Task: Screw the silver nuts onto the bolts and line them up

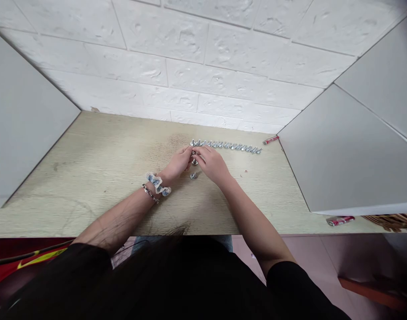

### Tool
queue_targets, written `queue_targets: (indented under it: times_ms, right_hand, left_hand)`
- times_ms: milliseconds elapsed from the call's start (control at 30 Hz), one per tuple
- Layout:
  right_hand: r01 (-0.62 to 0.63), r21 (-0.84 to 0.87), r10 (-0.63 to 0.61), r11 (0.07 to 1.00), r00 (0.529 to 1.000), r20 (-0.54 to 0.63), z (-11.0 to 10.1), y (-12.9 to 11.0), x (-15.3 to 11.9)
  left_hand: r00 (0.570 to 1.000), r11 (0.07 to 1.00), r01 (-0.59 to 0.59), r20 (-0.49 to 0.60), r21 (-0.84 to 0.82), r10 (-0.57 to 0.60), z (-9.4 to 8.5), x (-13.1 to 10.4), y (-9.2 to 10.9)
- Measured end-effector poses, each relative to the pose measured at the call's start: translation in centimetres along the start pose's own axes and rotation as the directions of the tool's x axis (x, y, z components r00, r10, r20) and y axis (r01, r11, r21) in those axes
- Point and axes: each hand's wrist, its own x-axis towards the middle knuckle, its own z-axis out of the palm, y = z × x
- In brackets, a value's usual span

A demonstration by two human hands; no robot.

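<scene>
My left hand (181, 162) and my right hand (211, 162) meet over the table, fingertips pinched close together. Between them is a small shiny metal screw (194, 162) with a wide, washer-like base; the fingers partly cover it, and I cannot make out whether it is one piece or two. Just nearer to me, a separate screw (193, 176) stands on the wood. Beyond the fingertips a row of several similar screws (232, 146) runs to the right, most of them with the shank up. A scrunchie (158, 185) and a chain bracelet (150, 192) circle my left wrist.
A pale wooden tabletop (100, 178) ends at a white brick-patterned wall (183, 71). Grey panels stand on the left (26, 115) and right (350, 155). One red battery (271, 140) lies by the right panel, another (341, 221) near the front edge beside a woven item (390, 221).
</scene>
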Motion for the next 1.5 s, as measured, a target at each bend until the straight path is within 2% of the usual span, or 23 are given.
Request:
queue_targets:
  times_ms: [333, 433, 533, 633, 700, 933, 1133, 1367, 1500]
  right_hand:
    - [-0.127, -0.114, 0.128, 0.985, 0.992, -0.004, -0.26, -0.35, -0.1]
    - [-0.155, -0.09, 0.154, 0.984, 0.988, -0.024, -0.32, -0.48, -0.16]
    - [-0.077, 0.009, 0.078, 0.997, 0.995, -0.056, -0.23, -0.42, -0.15]
    - [0.038, 0.065, -0.036, 0.997, 0.999, -0.038, 0.0, -0.2, -0.03]
    - [0.057, 0.068, -0.055, 0.996, 0.998, -0.022, 0.15, -0.06, 0.02]
    - [-0.002, -0.107, 0.0, 0.994, 1.0, -0.02, 0.03, -0.31, -0.3]
    - [-0.002, -0.253, -0.01, 0.968, 0.999, -0.049, 0.07, -0.85, -0.37]
    - [-0.013, -0.288, -0.007, 0.958, 0.998, -0.07, 0.27, -0.83, -0.31]
    - [-0.059, -0.268, 0.059, 0.962, 0.998, -0.008, -0.03, -0.89, -0.23]
  left_hand:
    - [1.0, 1.0, 0.007, 0.002, 0.022, -0.007, 0.23, -0.17, 0.0]
    - [1.0, 1.0, 0.008, 0.001, -0.005, -0.008, 0.21, -0.22, 0.17]
    - [1.0, 1.0, 0.008, -0.008, -0.014, -0.008, 0.14, -0.18, 0.26]
    - [1.0, 1.0, 0.016, -0.017, -0.004, -0.016, 0.05, -0.08, 0.26]
    - [0.999, 1.0, 0.021, -0.025, -0.008, -0.021, -0.01, -0.01, 0.23]
    - [1.0, 1.0, 0.006, -0.008, -0.016, -0.006, 0.0, 0.03, 0.04]
    - [0.999, 0.998, -0.021, -0.03, 0.051, 0.023, 0.25, -0.18, 0.12]
    - [0.999, 0.998, -0.031, 0.017, 0.048, 0.031, 0.32, -0.47, 0.16]
    - [0.999, 1.0, -0.018, 0.047, -0.001, 0.018, 0.28, -0.7, 0.18]
